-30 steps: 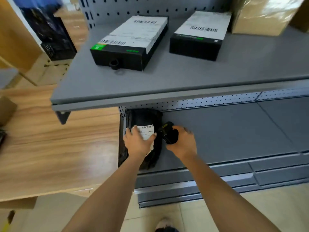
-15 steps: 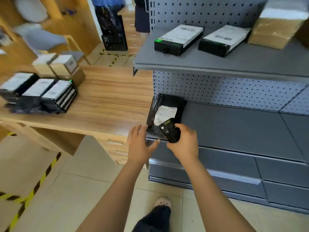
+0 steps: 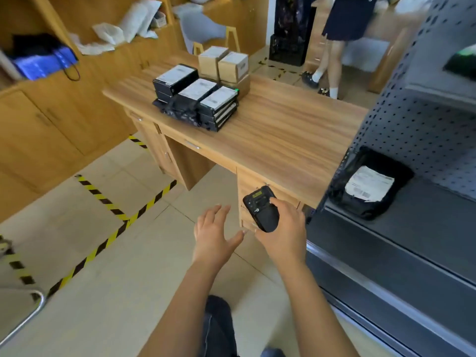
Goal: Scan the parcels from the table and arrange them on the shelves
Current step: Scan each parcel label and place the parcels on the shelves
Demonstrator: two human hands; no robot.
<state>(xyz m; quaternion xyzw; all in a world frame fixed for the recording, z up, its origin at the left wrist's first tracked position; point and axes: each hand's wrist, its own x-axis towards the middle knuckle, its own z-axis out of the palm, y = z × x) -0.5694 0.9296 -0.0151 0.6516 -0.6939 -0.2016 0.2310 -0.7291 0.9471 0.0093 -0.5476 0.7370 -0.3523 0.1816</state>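
Observation:
My right hand (image 3: 286, 228) grips a black handheld scanner (image 3: 261, 211), held in front of the table's near corner. Just to its left my left hand (image 3: 213, 233) hangs empty over the floor with fingers spread. A black soft parcel with a white label (image 3: 371, 186) lies on the lower grey shelf (image 3: 425, 228) at the right, apart from both hands. On the wooden table (image 3: 278, 135) farther off sits a stack of black boxes with white labels (image 3: 198, 99), with two brown cardboard boxes (image 3: 224, 64) behind them.
A grey pegboard shelving unit (image 3: 417, 119) fills the right side. A person (image 3: 334, 39) stands at the back by a black crate. Wooden cabinets (image 3: 51, 112) line the left wall. Yellow-black tape (image 3: 103, 199) marks the tiled floor; a metal rail (image 3: 28, 313) sits at the bottom left.
My left hand let go of the black parcel, which stays on the lower shelf. Both hands drew back from the shelf and my view swung left toward the table.

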